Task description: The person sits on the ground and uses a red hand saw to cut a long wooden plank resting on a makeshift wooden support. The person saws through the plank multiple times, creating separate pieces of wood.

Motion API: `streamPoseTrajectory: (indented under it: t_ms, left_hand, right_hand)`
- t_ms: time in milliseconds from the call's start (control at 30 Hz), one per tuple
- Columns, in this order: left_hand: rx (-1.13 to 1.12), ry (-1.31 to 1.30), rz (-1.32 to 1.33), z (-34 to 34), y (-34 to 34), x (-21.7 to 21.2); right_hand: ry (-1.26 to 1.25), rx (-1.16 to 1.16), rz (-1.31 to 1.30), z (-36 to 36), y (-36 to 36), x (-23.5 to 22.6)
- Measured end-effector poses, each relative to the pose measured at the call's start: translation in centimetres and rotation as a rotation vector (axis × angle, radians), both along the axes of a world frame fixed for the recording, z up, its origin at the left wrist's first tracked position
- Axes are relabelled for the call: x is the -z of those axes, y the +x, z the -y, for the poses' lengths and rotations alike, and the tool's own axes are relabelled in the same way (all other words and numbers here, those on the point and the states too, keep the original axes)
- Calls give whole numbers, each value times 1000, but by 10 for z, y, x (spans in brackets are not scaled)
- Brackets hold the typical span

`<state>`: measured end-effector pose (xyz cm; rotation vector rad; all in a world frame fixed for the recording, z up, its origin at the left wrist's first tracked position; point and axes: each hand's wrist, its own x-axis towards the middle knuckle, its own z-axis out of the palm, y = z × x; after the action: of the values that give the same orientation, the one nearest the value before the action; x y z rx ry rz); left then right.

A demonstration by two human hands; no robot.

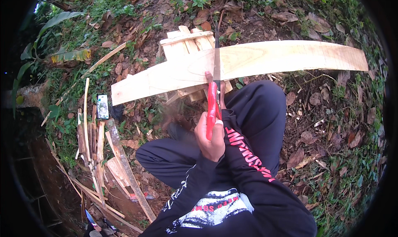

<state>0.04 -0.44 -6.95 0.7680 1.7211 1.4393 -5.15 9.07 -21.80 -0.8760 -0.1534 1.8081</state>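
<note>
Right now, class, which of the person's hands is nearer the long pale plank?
Right. The right hand rests on the plank beside the blade; the left hand grips the red saw handle, short of it.

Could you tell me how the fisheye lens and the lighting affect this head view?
Head view: the straight plank bows into an arc, dark vignette rings the rim; light is soft and even, no hard shadows or glare; the saw and left hand look reasonably sharp.

Soft, even daylight with no hard shadows; the pale plank (248, 60) looks brightest; fisheye bends the edges, black vignette rings the frame
</note>
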Motion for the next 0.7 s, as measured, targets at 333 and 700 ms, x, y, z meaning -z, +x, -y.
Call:
streamPoseTrajectory:
  t_ms: [333, 700]
  left_hand:
    - [29, -6, -107, -35, 7, 17]
    - [59, -145, -129, 36, 11, -8]
  right_hand:
    - [-60, -33, -207, 11, 3, 36]
    - [98, 0, 60, -8, -5, 44]
